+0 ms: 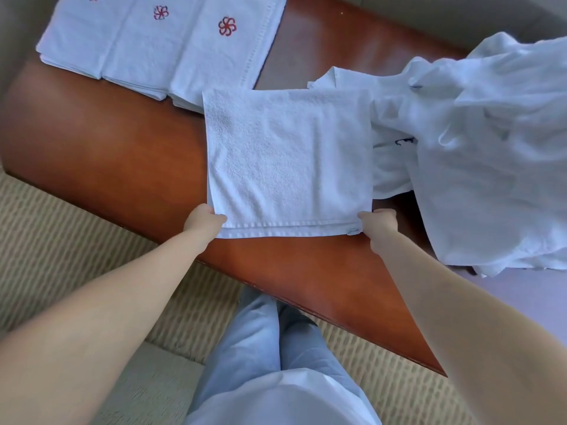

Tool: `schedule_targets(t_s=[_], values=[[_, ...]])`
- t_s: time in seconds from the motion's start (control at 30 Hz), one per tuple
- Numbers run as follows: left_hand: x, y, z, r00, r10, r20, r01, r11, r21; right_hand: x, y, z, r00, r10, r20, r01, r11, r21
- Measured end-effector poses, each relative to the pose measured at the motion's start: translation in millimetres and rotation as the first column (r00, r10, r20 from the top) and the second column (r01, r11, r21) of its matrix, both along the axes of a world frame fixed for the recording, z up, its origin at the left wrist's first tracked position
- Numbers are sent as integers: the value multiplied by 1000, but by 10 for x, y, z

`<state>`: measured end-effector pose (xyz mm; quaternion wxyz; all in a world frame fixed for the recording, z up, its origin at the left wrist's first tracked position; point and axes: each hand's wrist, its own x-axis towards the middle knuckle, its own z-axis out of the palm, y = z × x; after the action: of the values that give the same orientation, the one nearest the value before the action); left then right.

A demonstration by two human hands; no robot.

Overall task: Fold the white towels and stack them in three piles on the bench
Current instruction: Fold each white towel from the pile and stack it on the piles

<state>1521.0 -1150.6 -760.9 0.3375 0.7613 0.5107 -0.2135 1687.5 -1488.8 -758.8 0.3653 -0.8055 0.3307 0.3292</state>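
A white towel [288,161], folded into a rough square, lies flat in the middle of the brown wooden bench [116,154]. My left hand [204,220] pinches its near left corner. At the near right corner, beside a small label, my right hand [377,225] grips the hem. Three piles of folded white towels [159,47] with red flower marks sit side by side at the far left of the bench. A loose heap of unfolded white towels [478,148] covers the right end and hangs over the edge.
The bench's near edge [306,311] runs diagonally in front of my legs [276,348]. Patterned beige carpet [61,240] lies below on the left. Bare bench surface shows left of the towel and between it and the near edge.
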Motion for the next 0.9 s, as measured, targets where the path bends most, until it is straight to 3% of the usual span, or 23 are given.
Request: schedule_targets(t_s=[0.1,0.33,0.47,0.57,0.63,0.77,0.9], values=[[-13,-6,5,999,34,27,-33,999,-38,49,-52,-54,998,50,-49,-49,999,19],[13,-22,233,968,216,128,-191,964,-185,24,-117,209,997,30,70,-38,993,111],[77,27,654,821,439,365,-342,891,-299,133,-111,695,973,-70,221,11,965,260],[-2,28,796,749,501,433,-356,856,-376,119,-182,853,949,-110,295,20,956,291],[-125,-24,704,802,438,406,-321,889,-326,10,-228,762,957,-50,286,-30,963,268],[-429,-65,240,949,241,206,-215,966,-142,-204,-324,269,950,255,179,-273,958,90],[-454,-62,46,981,146,129,-137,988,-77,-258,-369,20,933,329,145,-332,943,1]])
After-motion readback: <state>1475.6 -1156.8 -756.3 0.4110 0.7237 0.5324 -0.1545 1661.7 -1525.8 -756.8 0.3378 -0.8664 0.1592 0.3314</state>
